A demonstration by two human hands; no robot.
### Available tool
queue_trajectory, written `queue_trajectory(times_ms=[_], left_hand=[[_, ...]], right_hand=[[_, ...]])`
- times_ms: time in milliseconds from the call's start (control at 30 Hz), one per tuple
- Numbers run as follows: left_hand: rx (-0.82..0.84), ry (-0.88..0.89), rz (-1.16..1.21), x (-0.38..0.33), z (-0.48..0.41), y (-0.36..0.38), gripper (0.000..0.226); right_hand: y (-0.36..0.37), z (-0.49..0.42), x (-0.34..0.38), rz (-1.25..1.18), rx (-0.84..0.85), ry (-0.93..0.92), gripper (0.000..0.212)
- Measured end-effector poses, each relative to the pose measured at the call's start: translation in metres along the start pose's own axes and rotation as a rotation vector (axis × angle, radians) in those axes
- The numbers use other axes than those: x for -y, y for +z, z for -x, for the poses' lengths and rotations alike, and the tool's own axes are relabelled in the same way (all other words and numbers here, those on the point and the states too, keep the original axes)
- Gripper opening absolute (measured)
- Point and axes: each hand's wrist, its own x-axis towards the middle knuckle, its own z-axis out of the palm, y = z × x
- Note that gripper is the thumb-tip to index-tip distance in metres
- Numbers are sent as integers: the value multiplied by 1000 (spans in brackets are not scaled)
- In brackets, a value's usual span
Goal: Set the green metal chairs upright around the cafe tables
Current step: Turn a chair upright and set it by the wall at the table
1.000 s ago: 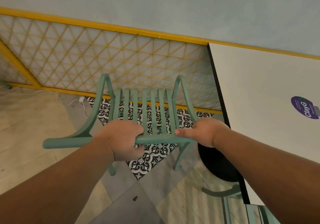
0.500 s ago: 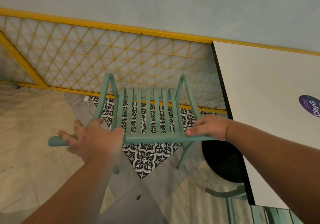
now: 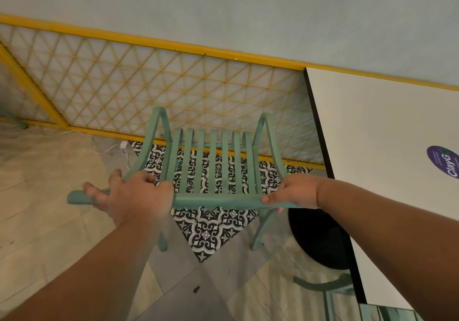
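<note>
Soft, even, fairly dim indoor light; no hard shadows or glare. Wide-angle bowing along the long yellow wall rail (image 3: 173,44). Motion blur on the left hand (image 3: 131,196).

Both arms reached forward, the right hand (image 3: 295,192) closed in a grip and the blurry left hand (image 3: 131,194) seemingly spread open.

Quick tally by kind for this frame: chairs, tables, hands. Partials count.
Green metal chairs: 2, the one being held and a partial one at the bottom right
Cafe tables: 1, the white top at right
Hands: 2, left hand and right hand, both on the held chair's top rail
Total: 5
</note>
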Motion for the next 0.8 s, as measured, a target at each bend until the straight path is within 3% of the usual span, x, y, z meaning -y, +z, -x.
queue_trajectory(times_ms=[167,367,467,567,800], left_hand=[[-57,35,53,6,-14,1,57],[-84,126,2,7,-37,-3,54],[-81,173,-19,6,-53,-7,55],[-87,215,14,3,-65,-15,41],[-83,274,31,-5,-85,-22,28]], right_hand=[[5,0,11,-3,-9,23,71],[12,-1,20,-72,-3,38,60],[15,-1,30,-56,5,39,80],[19,-3,39,-68,-7,32,99],[24,-8,46,-69,-39,8,85]])
